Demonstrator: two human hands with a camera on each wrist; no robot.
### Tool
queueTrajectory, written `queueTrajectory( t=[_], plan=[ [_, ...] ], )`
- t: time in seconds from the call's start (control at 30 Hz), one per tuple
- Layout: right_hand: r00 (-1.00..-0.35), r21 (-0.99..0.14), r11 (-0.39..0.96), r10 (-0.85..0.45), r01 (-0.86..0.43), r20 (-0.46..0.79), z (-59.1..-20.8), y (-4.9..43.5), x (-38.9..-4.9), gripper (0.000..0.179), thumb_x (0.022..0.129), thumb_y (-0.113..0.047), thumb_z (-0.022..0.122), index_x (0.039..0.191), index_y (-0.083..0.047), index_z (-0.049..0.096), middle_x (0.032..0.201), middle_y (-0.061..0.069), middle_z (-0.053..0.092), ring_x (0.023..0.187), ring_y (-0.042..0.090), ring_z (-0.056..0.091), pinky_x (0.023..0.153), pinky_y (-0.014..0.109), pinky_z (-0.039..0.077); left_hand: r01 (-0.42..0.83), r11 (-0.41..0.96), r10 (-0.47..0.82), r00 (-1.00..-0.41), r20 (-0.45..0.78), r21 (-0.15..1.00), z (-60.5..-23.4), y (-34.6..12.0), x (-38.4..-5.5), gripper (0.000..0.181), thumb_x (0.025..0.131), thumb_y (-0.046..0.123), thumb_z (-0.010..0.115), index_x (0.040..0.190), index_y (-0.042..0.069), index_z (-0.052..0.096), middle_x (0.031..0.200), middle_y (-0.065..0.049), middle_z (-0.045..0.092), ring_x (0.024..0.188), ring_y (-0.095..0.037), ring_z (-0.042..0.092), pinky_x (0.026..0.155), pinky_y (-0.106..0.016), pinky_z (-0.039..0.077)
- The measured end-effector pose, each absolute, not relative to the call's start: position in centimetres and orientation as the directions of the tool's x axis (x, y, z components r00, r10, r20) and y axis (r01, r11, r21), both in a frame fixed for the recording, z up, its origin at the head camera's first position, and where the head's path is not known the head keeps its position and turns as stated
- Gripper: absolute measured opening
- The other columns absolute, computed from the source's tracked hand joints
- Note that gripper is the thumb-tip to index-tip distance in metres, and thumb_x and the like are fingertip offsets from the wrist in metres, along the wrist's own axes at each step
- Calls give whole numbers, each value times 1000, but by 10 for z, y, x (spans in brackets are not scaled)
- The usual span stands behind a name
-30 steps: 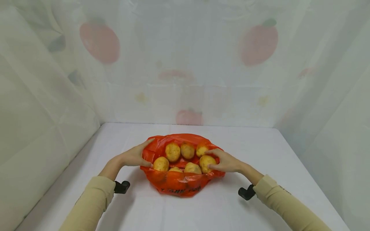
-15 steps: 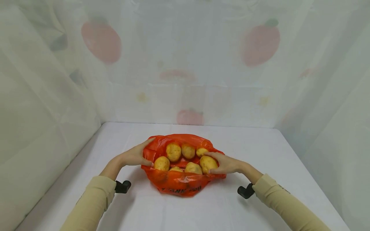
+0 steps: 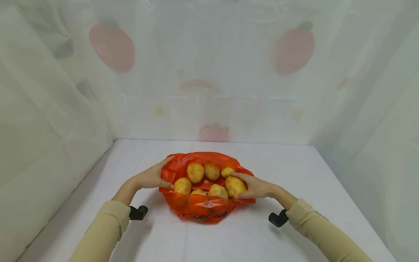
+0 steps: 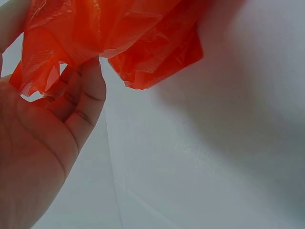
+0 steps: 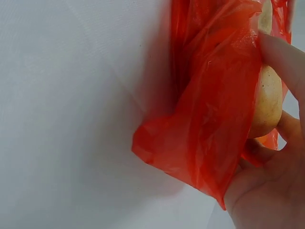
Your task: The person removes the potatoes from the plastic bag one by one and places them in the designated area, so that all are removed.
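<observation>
In the head view an orange-red plastic bag lies on the table with its mouth wide apart, several yellow potatoes inside. My left hand holds the bag's left side, thumb at the front rim by a potato and index finger along the back rim. Below the bunched plastic, its other fingers show in the left wrist view. At the right end, my right hand grips a larger potato between thumb and fingers. The right wrist view shows this potato beside the bag's edge, some fingers behind film.
The white table reaches to a pale fruit-printed curtain at the back, and curtains hang at both sides. Dark lettering is on the bag's front. A black camera mount sits at each wrist, below the rolled beige sleeves.
My right thumb has slid slightly toward the front of the larger potato, and more of that potato shows. The left hand and the bag stay almost where they were.
</observation>
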State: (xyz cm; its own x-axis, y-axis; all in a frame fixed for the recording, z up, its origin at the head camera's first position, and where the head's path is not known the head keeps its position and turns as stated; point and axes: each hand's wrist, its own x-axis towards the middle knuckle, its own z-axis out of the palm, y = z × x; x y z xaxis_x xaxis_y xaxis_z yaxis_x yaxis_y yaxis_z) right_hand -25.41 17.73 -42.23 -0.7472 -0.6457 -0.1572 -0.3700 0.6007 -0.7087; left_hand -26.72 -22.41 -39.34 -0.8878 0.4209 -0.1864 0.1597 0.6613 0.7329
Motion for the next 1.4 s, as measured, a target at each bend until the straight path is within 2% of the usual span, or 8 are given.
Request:
queueTrajectory(
  t=[0.5, 0.93, 1.4],
  plan=[
    [-764, -718, 570, -640, -399, -85, -420, 180, -255, 77, 81, -35, 70, 144, -22, 29, 139, 6, 37, 120, 24, 40, 99, 48, 37, 151, 627, 438, -880, -185, 764, -390, -222, -263, 102, 71, 27, 78, 148, 30, 11, 146, -11, 26, 127, -35, 35, 95, -51, 43],
    [-805, -755, 573, -584, -319, -103, -403, 185, -253, 79, 77, -39, 72, 143, -31, 28, 139, 2, 36, 118, 24, 42, 95, 47, 42, 161, 647, 435, -881, -187, 745, -388, -222, -262, 102, 72, 29, 78, 148, 27, 10, 146, -12, 26, 126, -35, 35, 95, -50, 43],
    [-817, -792, 521, -575, -319, -49, -389, 193, -255, 77, 80, -36, 70, 143, -30, 27, 137, 3, 39, 116, 23, 44, 95, 46, 43, 164, 660, 427, -885, -187, 733, -388, -223, -262, 101, 73, 25, 76, 148, 29, 8, 146, -13, 26, 124, -35, 38, 94, -49, 44]
  ],
)
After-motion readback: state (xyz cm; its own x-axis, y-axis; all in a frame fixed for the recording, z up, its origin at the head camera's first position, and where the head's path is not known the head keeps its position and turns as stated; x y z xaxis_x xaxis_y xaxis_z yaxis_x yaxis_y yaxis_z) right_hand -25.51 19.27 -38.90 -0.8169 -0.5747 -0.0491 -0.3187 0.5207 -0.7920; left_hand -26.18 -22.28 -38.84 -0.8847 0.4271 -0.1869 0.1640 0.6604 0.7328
